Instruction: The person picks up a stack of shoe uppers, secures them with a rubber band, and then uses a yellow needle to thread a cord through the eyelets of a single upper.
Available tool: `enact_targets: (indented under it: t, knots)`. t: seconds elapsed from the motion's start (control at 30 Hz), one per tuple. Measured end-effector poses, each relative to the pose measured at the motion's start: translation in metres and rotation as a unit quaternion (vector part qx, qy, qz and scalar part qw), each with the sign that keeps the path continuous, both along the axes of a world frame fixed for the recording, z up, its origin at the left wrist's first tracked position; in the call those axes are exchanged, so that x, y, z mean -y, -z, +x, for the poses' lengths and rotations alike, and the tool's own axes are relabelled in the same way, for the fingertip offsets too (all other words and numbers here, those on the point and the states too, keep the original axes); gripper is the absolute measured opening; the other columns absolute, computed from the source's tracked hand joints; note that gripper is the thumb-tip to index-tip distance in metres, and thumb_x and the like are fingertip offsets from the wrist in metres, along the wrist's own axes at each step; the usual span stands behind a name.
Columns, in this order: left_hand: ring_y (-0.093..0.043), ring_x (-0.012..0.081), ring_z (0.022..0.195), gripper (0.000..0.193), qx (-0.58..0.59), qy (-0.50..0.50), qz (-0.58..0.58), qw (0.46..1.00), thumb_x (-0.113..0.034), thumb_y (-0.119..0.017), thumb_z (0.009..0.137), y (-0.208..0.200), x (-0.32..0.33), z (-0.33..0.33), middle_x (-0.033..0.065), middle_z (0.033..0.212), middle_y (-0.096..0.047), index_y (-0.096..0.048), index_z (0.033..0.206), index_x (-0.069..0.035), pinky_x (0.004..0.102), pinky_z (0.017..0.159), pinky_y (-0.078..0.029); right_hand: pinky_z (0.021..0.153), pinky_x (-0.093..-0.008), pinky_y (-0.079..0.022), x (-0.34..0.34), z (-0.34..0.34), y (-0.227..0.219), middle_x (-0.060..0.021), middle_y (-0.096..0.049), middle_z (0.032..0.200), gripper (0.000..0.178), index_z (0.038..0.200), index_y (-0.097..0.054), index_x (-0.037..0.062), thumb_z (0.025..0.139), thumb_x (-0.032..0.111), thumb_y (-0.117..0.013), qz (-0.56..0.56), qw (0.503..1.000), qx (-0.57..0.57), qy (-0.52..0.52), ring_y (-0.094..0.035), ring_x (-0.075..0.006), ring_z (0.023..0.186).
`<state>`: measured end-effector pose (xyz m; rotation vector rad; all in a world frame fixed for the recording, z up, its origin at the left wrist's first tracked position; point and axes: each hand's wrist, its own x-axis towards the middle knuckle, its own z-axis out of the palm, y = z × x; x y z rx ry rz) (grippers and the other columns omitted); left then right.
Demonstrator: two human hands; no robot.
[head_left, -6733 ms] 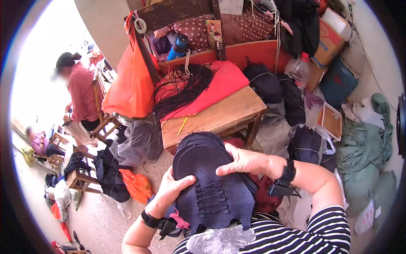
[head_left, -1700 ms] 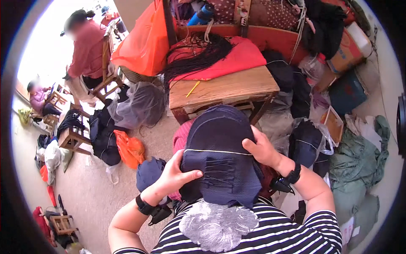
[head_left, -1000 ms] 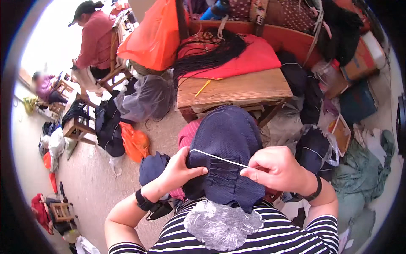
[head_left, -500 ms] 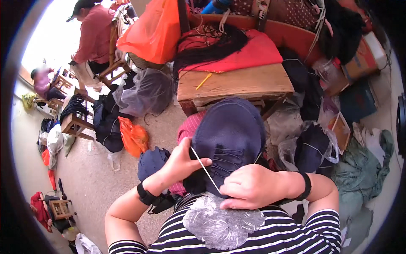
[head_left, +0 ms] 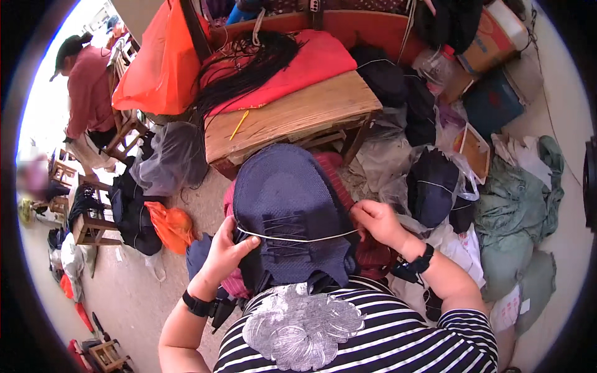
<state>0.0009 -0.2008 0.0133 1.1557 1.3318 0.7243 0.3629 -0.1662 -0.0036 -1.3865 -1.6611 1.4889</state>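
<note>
On my lap lies a stack of navy fabric pieces (head_left: 286, 180), rounded at the far end, that look like shoe uppers. Black laces (head_left: 285, 229) zigzag across the middle of the top one. A thin white cord (head_left: 323, 239) runs over the laces from one side to the other. My left hand (head_left: 221, 255) pinches the cord at the stack's left edge, thumb resting on the fabric. At the right edge my right hand (head_left: 379, 222) is closed with fingertips pressed together on the cord's other end. What lies under the stack is partly hidden.
Ahead stands a wooden bench (head_left: 292, 118) bearing a red cloth (head_left: 311, 65), black laces and a yellow hook-like tool (head_left: 239, 124). Tied navy bundles (head_left: 432, 186) in plastic lie to the right. An orange bag (head_left: 168, 227) sits on the floor at left. Another person (head_left: 93, 93) is farther off.
My right hand has moved from the stack's near middle to its right edge. The white cord, slanted before, now lies straight across the laces. The whole view has shifted.
</note>
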Motion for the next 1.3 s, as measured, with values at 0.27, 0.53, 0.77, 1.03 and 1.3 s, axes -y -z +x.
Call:
enact_targets:
  t: [0.27,0.53,0.77,1.03,1.3]
  knots:
    - [-0.045,0.0148,0.124,0.051,0.059,-0.023,0.058,0.996,-0.012,-0.059,0.097,0.006,0.011,0.001,0.0083,0.137,-0.050,-0.039,0.141,0.004,0.0291,0.107,-0.034,0.069,-0.0253,-0.053,0.003,0.000,-0.010,-0.0016,-0.064,0.085,0.017,0.104,-0.061,0.0024,0.099,0.019,-0.058,-0.234,0.952,-0.186,0.059,-0.062,-0.0095,0.075]
    - [-0.043,0.0147,0.125,0.049,0.067,-0.055,0.077,0.993,-0.013,-0.052,0.100,0.008,0.016,0.006,0.0076,0.138,-0.049,-0.037,0.142,0.005,0.0275,0.107,-0.032,0.074,-0.0275,-0.055,0.010,-0.004,-0.025,-0.0034,-0.063,0.093,0.019,0.109,-0.059,-0.0005,0.098,0.015,-0.057,-0.218,0.967,-0.129,0.020,-0.064,-0.0116,0.082]
    - [-0.048,0.0141,0.117,0.042,0.082,-0.101,0.056,0.990,-0.012,-0.052,0.099,0.007,0.015,0.008,0.0059,0.126,-0.054,-0.042,0.137,0.004,0.0279,0.103,-0.036,0.073,-0.0269,-0.055,-0.012,0.013,-0.020,-0.0067,-0.066,0.099,0.020,0.108,-0.058,-0.0014,0.099,0.016,-0.058,-0.221,0.970,-0.075,0.074,-0.066,-0.0146,0.086]
    - [-0.052,0.0137,0.104,0.036,0.016,-0.094,0.187,0.978,-0.005,-0.057,0.093,0.012,0.019,0.015,0.0058,0.112,-0.057,-0.049,0.127,0.003,0.0272,0.092,-0.042,0.116,-0.0400,-0.025,-0.054,-0.029,-0.029,-0.0202,-0.034,0.151,0.092,0.150,-0.022,-0.0028,0.088,0.044,-0.071,-0.123,0.957,-0.259,-0.037,-0.033,-0.0268,0.141]
    - [-0.064,0.0243,0.089,0.041,-0.114,-0.014,0.345,0.931,-0.005,-0.065,0.087,-0.014,0.018,0.020,0.0168,0.100,-0.064,-0.050,0.125,0.005,0.0324,0.080,-0.050,0.115,-0.0385,-0.027,-0.069,-0.050,-0.032,-0.0173,-0.034,0.152,0.103,0.153,-0.013,-0.0016,0.083,0.035,-0.079,-0.138,0.944,-0.297,-0.050,-0.036,-0.0268,0.138]
